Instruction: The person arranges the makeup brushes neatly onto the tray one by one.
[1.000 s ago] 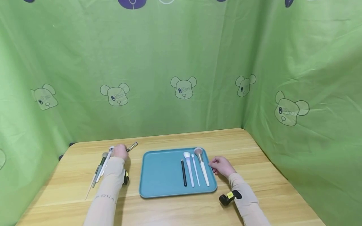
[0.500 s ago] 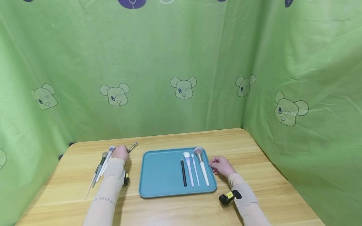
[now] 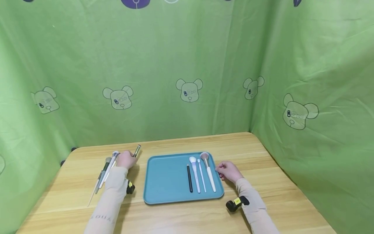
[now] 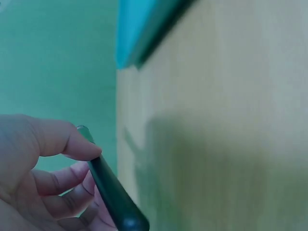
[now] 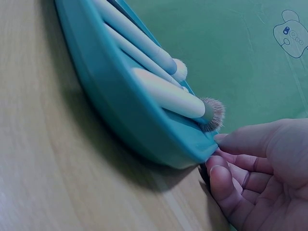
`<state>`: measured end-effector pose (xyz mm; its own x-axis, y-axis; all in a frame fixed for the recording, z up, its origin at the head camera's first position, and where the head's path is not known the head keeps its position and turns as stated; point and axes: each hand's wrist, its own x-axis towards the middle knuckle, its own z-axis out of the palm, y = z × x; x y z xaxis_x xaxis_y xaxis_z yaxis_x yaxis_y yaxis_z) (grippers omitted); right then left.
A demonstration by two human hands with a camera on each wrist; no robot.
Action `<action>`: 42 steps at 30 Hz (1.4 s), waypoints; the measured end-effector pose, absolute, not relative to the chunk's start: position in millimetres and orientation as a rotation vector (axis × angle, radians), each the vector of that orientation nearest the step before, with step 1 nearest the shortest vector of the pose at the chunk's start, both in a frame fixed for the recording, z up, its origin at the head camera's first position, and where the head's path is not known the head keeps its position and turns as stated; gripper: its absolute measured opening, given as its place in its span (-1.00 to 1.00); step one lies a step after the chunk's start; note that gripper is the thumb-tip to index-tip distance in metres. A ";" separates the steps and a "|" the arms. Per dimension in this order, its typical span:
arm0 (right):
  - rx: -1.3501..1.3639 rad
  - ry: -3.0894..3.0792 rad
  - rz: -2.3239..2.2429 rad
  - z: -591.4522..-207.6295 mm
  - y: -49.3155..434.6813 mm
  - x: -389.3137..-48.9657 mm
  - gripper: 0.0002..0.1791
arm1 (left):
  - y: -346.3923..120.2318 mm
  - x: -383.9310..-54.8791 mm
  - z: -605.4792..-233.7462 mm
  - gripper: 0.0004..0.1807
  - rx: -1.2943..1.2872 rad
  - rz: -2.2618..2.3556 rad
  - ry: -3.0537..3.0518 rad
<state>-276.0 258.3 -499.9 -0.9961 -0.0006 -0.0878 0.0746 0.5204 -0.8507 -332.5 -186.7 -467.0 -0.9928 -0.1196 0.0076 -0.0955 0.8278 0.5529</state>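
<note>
Firstly: L hand [image 3: 126,159], lower-left frame, pinched dark stick [image 4: 113,188], poss. drop if slackened; R hand [image 3: 230,172], lower-right, pinched rim of tray [image 3: 168,180]; tug risked rolling brushes [image 3: 210,178].

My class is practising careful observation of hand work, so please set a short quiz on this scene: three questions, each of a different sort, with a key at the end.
1. Count: how many things lie in the tray?
2. True or false: the left hand is empty.
3. Choose one. What does the right hand hold?
A: a brush
B: the tray's edge
C: the curtain

Key
1. Four.
2. False; it pinches a dark stick.
3. B; the right wrist view shows the thumb and fingers at the tray's edge.
</note>
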 end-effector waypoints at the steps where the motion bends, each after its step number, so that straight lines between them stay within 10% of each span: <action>1: 0.061 2.673 -1.494 -500.0 258.3 -276.1 -0.84 | -184.9 -330.9 -465.4 -0.77 0.176 -0.924 -2.955; 42: 0.063 2.673 -1.508 -500.9 258.8 -274.8 -0.83 | -55.0 -270.3 -445.5 -0.63 -0.039 -1.703 -2.807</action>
